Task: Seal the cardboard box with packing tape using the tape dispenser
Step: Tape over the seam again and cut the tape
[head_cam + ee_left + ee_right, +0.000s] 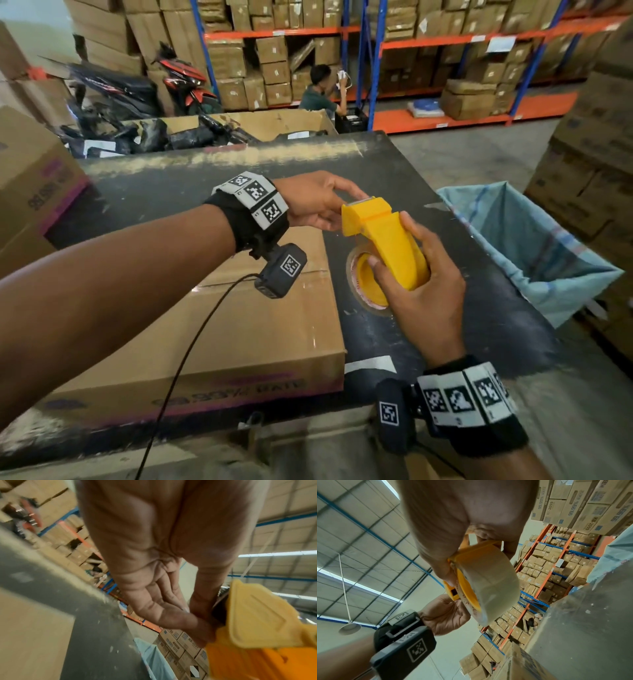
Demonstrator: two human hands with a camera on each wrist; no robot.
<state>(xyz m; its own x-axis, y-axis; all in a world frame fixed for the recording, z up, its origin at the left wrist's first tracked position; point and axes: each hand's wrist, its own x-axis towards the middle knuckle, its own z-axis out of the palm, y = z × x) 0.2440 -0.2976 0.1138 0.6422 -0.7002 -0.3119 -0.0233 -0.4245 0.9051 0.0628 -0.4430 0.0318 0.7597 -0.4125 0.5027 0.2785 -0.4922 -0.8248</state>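
Observation:
A closed cardboard box point(246, 329) lies flat on the dark table point(164, 192), left of centre in the head view. Just right of the box, above the table, my right hand point(390, 241) grips the yellow tape dispenser point(368, 214) round its handle, thumb on the roll's side. The roll of clear tape point(489, 586) sits in the dispenser. My left hand point(337, 210) pinches the dispenser's front end point(254, 615) between thumb and fingers point(171, 609). Whether a tape end lies in that pinch is hidden.
A bin lined with a light blue sack point(520, 246) stands at the table's right edge. Cartons point(30, 178) are stacked on the left and right. An open carton of black parcels point(191, 135) sits behind the table. A person point(318, 94) sits by the shelves.

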